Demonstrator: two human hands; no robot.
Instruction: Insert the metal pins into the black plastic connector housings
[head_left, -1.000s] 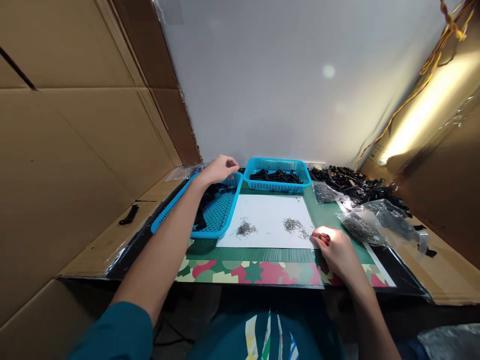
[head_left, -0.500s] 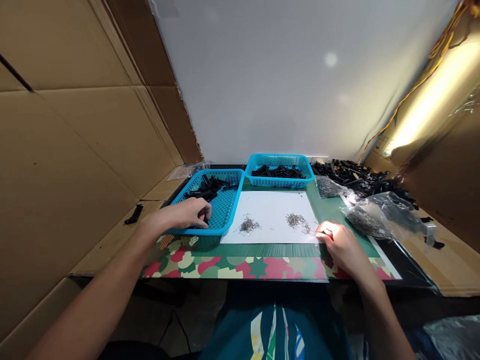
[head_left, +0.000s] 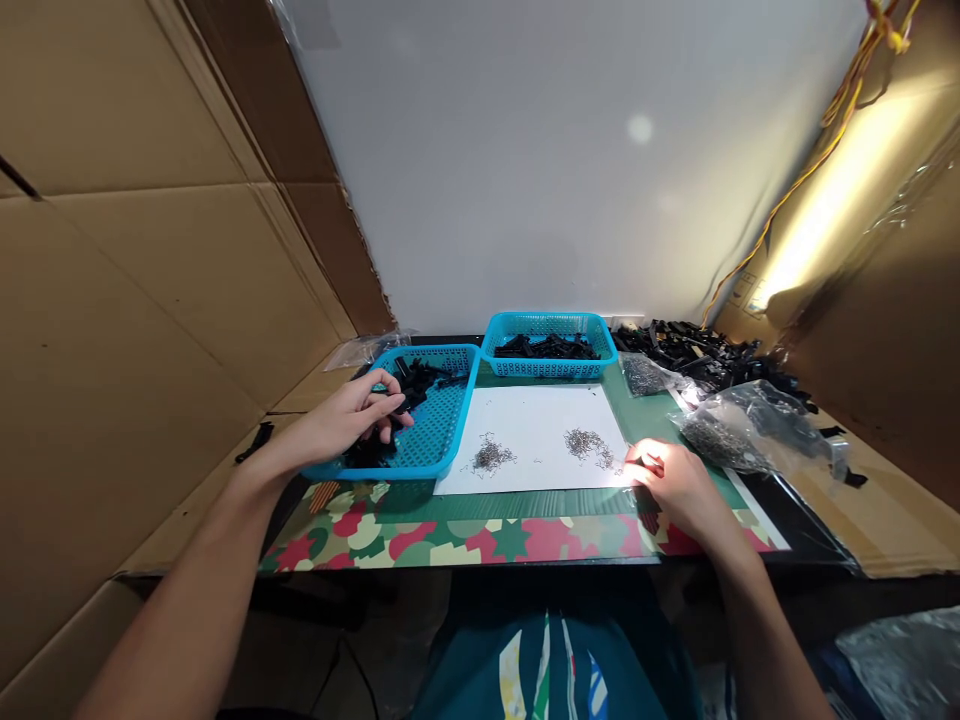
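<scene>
Fingers (head_left: 388,403) of the left hand (head_left: 351,414) curl over black plastic-looking pieces (head_left: 421,379) in the blue perforated basket (head_left: 444,469) left of the white paper sheet (head_left: 534,412); the right hand (head_left: 675,487) bends its own at the sheet's right edge. Whether either grips anything, I cannot tell. The sheet's paleness likely keeps its small grey metal heaps (head_left: 491,456) easy to see.

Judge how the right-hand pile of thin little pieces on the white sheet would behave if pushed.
The pile would likely scatter rather than slide as one, since loose pieces straggle from it. Each piece is probably light, looking thin and tiny.
</scene>
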